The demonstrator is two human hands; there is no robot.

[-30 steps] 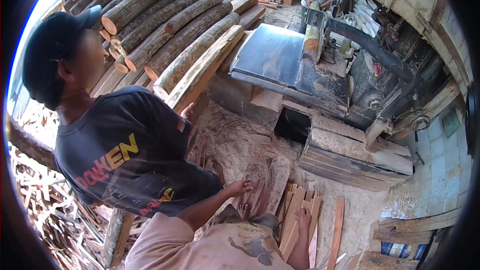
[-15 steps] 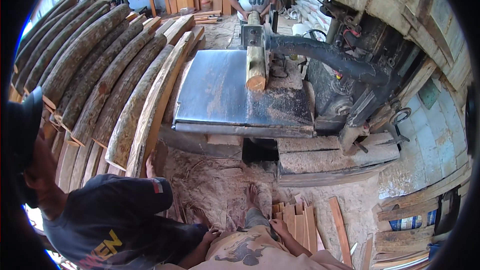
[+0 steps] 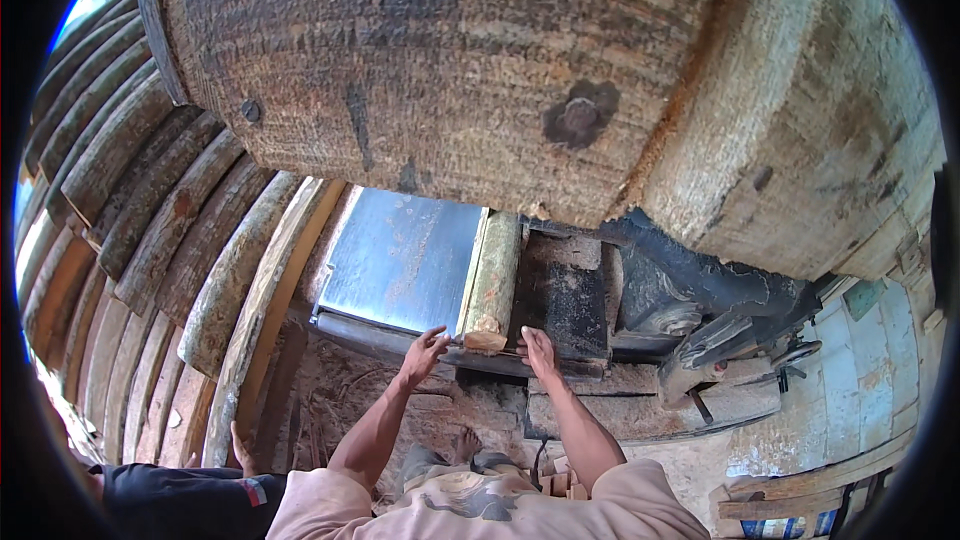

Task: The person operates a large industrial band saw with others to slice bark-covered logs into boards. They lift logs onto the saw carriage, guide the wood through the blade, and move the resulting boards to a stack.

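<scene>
A log (image 3: 494, 275) lies on the table (image 3: 405, 260), its cut end (image 3: 485, 342) near. The left hand (image 3: 425, 353) is just left of that end, its grip spread. The right hand (image 3: 540, 351) is just right, its grip curled; I can't tell if it's closed. More logs (image 3: 226, 298) lie left.

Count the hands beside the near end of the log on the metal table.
2: the left hand to the left of the log, the right hand to its right. Wood overhead hides the far end, so others there could be hidden.
</scene>
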